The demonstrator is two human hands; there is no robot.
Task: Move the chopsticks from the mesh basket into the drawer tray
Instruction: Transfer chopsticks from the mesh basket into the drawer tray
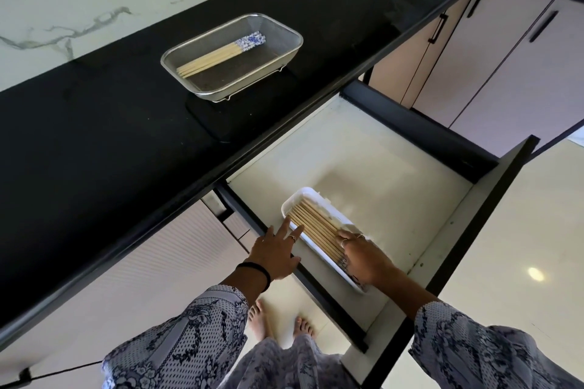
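Observation:
A metal mesh basket (284, 55) stands on the black counter. Several wooden chopsticks (218, 57) with blue-and-white patterned tops lie in it. Below, the drawer is pulled out with a white tray (292, 199) on its floor, and several more chopsticks (316, 223) lie side by side in that tray. My left hand (278, 251) reaches over the drawer's left wall, its straight fingers touching the tray's left rim and the nearest chopsticks. My right hand (363, 257) lies on the near ends of the chopsticks in the tray, fingers curled over them and hiding their tops.
The black counter (110, 136) runs along a marbled white wall. The open drawer (379, 167) has a pale floor and dark side walls. Closed cabinet doors (505, 66) with black handles stand at the right. My bare feet show on the tiled floor (505, 246) below.

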